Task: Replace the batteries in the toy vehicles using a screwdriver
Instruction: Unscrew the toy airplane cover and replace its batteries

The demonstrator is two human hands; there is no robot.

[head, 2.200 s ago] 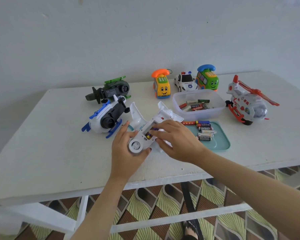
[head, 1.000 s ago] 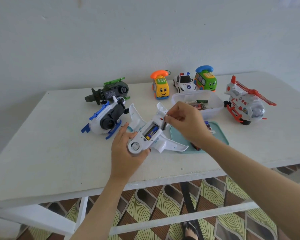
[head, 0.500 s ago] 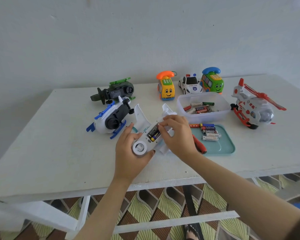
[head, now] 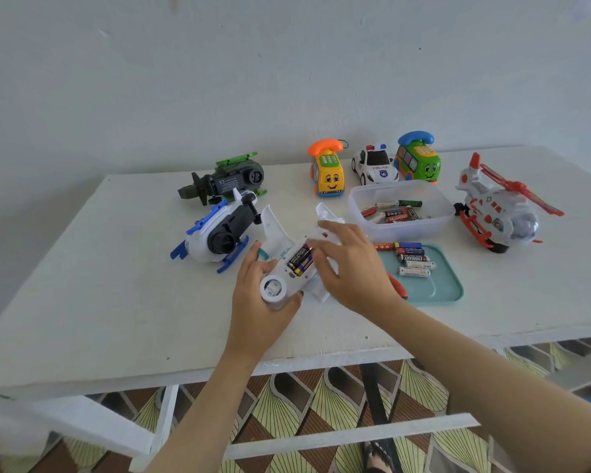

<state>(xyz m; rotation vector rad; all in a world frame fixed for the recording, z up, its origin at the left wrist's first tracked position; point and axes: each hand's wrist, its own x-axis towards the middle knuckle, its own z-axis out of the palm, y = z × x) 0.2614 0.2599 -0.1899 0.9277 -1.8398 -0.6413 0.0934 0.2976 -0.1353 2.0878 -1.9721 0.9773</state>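
- Head camera looks down on a white table (head: pixel 116 302), with both forearms reaching in from the near edge.
- Left hand (head: pixel 263 302) grips the nose end of a white toy airplane (head: pixel 282 268). Its fingers are curled under and around the rounded nose, and one fingertip shows at the nose's near right.
- The airplane lies belly-up on the table in the near middle, nose towards the person and one wing (head: pixel 273 230) sticking up to the far left.
- Its battery compartment is uncovered, and two dark batteries (head: pixel 301 261) sit side by side in it.
- Right hand (head: pixel 352 268) lies over the airplane's body, fingers spread and only slightly bent. The fingertips (head: pixel 313 249) rest at the batteries' right edge, and nothing is pinched.
- A red-handled screwdriver (head: pixel 397 286) pokes out from under the right wrist, on the near left edge of a teal tray (head: pixel 447 285).
- Loose batteries (head: pixel 411 259) lie in a row across the far part of the tray.
- Just beyond the tray stands a clear plastic box (head: pixel 403 230) with more batteries (head: pixel 394 213) inside.
- Left of the airplane lies a white and blue helicopter (head: pixel 215 233), with a dark green helicopter (head: pixel 226 180) behind it.
- A white and red helicopter (head: pixel 495 206) stands right of the box.
- By the far edge stand a yellow phone car (head: pixel 328 172), a police car (head: pixel 374 165) and a green phone bus (head: pixel 418 158).
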